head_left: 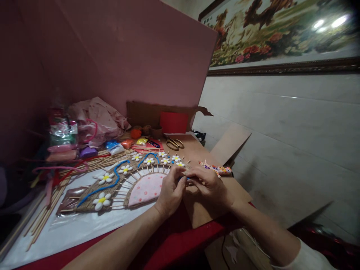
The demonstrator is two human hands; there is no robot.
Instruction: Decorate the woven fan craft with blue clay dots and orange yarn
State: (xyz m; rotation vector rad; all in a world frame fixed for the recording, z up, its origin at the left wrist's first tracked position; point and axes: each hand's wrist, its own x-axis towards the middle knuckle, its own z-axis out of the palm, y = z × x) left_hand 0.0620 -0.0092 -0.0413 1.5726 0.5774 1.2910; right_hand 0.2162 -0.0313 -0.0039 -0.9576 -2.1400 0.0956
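At the red table's (180, 240) near edge, the left hand (170, 191) and right hand (209, 185) pinched a blue pipe-cleaner end (182, 178) beside the fan-shaped woven craft (123, 183); small, steady presses seemed wisest.

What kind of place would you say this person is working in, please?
Probably a home craft corner: a red table crowded with clay packets, scissors and a half-made fan decoration, beneath a framed picture on a tiled wall.
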